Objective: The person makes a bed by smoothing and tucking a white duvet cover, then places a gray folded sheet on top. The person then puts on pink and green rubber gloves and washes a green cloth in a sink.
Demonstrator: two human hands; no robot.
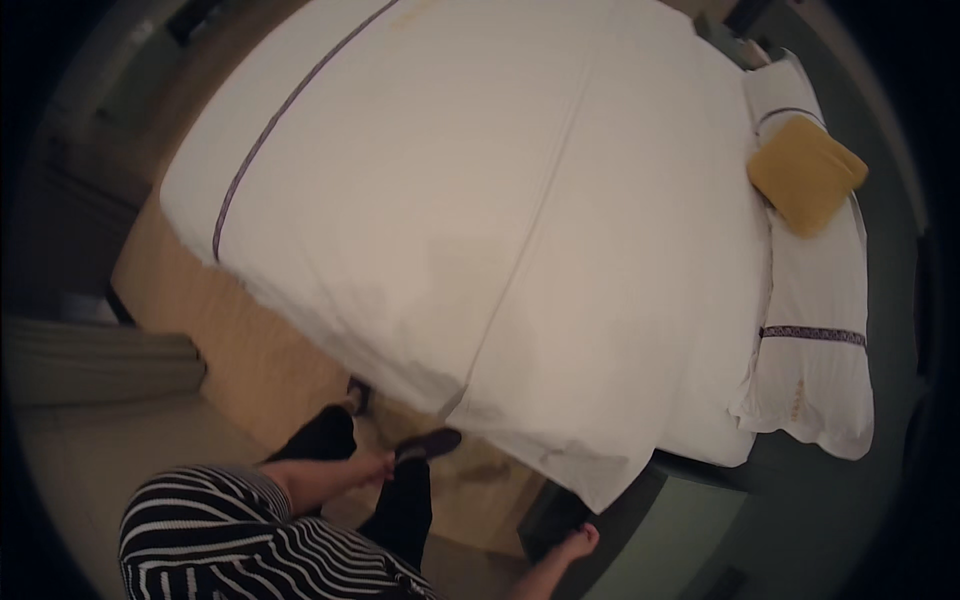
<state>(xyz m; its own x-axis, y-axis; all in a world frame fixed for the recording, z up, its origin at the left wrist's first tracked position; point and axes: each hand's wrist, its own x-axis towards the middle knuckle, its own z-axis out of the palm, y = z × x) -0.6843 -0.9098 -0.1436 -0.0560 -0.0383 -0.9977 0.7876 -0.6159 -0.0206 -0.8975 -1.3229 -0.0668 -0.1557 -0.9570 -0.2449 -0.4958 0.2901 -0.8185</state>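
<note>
A wide bed lies before me under a white bed cover [420, 195], with a dark patterned stripe [259, 146] near its left end. A seam or fold runs down its middle, and its near edge hangs unevenly. My left hand [380, 469] is in front of my dark trouser leg, apart from the cover; its fingers are blurred. At the lower right, my right hand [582, 541] is curled beside the bedside cabinet, below the cover's hanging corner, with nothing visible in it. White pillows [814, 277] with dark bands line the right end, a mustard cushion [808, 176] leaning on them.
A greenish bedside cabinet [675, 525] stands close at the lower right. Wood-toned floor [247, 330] runs along the bed's near side, where my dark shoes [431, 444] are. Grey-green fabric [105, 364] hangs or lies at the left.
</note>
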